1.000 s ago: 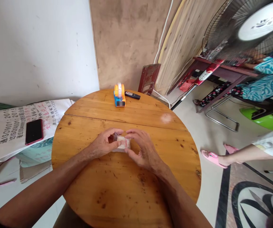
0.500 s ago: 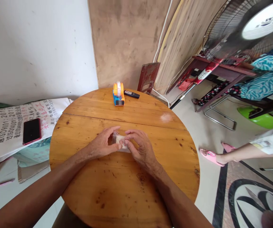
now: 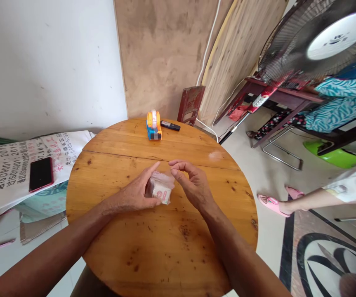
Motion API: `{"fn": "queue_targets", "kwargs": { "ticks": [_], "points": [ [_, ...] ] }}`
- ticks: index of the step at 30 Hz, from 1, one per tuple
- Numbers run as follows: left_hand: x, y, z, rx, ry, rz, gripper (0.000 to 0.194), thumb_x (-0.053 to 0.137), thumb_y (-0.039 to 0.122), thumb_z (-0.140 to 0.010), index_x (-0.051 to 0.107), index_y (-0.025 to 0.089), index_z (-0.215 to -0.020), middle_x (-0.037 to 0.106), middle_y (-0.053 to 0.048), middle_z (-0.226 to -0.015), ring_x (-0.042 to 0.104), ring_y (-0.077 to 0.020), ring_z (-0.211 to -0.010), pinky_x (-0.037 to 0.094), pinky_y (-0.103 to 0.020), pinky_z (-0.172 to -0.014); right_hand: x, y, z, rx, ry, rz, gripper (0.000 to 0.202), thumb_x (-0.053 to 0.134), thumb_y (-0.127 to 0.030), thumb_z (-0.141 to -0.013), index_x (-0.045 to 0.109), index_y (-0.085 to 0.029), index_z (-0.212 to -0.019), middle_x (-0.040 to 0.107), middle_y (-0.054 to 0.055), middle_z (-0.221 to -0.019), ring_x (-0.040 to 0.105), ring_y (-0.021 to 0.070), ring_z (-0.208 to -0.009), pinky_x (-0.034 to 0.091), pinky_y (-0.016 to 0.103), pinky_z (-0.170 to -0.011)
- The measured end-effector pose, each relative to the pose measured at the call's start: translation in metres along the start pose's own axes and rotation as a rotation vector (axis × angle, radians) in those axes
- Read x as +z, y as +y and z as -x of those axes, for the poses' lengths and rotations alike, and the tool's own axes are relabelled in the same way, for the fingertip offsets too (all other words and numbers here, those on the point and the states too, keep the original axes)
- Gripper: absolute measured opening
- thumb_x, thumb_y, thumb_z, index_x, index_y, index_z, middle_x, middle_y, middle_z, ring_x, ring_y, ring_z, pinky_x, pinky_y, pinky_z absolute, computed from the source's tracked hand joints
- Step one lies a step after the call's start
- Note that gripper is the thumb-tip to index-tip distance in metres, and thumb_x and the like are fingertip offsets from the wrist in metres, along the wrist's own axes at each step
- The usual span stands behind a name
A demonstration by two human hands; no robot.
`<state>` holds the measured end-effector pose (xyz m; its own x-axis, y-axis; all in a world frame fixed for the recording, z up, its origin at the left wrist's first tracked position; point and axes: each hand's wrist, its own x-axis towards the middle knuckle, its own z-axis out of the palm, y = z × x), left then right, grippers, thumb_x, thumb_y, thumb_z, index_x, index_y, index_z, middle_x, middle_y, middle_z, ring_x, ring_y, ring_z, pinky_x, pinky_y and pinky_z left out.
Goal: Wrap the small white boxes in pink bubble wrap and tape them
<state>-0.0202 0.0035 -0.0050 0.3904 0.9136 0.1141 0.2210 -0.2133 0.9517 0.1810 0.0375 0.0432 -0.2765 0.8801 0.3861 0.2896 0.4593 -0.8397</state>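
A small white block with pink print (image 3: 162,194) lies on the round wooden table, inside a clear plastic bag (image 3: 164,179). My left hand (image 3: 137,190) curves round its left side, fingers behind and thumb along the front, steadying it. My right hand (image 3: 194,185) is raised at the right of the block. Its thumb and forefinger are pinched together by the bag's upper right edge, apparently on the thin plastic, though the contact is hard to see.
At the table's far edge stand an orange and blue tape dispenser (image 3: 154,126) and a black remote (image 3: 170,125). A phone (image 3: 41,174) lies on white sacks (image 3: 7,165) at left. A fan (image 3: 317,45), a chair (image 3: 191,104) and two people are beyond.
The block has turned so its printed face shows. My right hand has lifted off it and moved up and to the right, while my left stays round the left side.
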Motion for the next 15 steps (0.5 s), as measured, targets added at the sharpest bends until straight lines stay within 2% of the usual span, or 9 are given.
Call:
{"fn": "queue_targets", "kwargs": {
  "ticks": [5, 9, 12, 15],
  "points": [
    [0.004, -0.001, -0.001, -0.035, -0.048, 0.178, 0.116, 0.079, 0.028, -0.072, 0.000, 0.024, -0.157, 0.038, -0.018, -0.152, 0.047, -0.0321, -0.133, 0.038, -0.048, -0.109, -0.007, 0.002, -0.030, 0.078, -0.038, 0.010, 0.015, 0.063, -0.033, -0.082, 0.062, -0.020, -0.074, 0.072, 0.007, -0.103, 0.065, 0.0229, -0.100, 0.046, 0.038, -0.089],
    [0.005, -0.004, -0.003, -0.016, -0.019, 0.252, 0.120, 0.081, 0.031, -0.071, -0.003, 0.025, -0.157, 0.036, -0.019, -0.153, 0.044, -0.0339, -0.136, 0.035, -0.051, -0.111, -0.005, 0.010, -0.051, 0.111, -0.030, -0.039, 0.016, 0.065, -0.035, -0.077, 0.062, -0.020, -0.072, 0.072, 0.007, -0.099, 0.065, 0.0215, -0.092, 0.048, 0.036, -0.083],
    [0.004, -0.001, -0.003, 0.046, 0.010, 0.275, 0.110, 0.075, 0.036, -0.078, 0.000, 0.025, -0.157, 0.042, -0.018, -0.147, 0.051, -0.0316, -0.128, 0.037, -0.051, -0.109, -0.002, 0.017, -0.063, 0.117, 0.005, -0.063, 0.016, 0.065, -0.035, -0.074, 0.063, -0.020, -0.073, 0.071, 0.005, -0.091, 0.064, 0.0198, -0.085, 0.048, 0.035, -0.081],
    [0.001, 0.004, -0.003, 0.095, 0.063, 0.266, 0.093, 0.070, 0.036, -0.083, 0.014, 0.025, -0.155, 0.047, -0.015, -0.142, 0.056, -0.0279, -0.118, 0.041, -0.046, -0.104, 0.001, 0.022, -0.072, 0.134, 0.040, -0.058, 0.015, 0.066, -0.035, -0.073, 0.064, -0.020, -0.071, 0.069, 0.003, -0.081, 0.062, 0.0181, -0.077, 0.047, 0.034, -0.078]
  ]
}}
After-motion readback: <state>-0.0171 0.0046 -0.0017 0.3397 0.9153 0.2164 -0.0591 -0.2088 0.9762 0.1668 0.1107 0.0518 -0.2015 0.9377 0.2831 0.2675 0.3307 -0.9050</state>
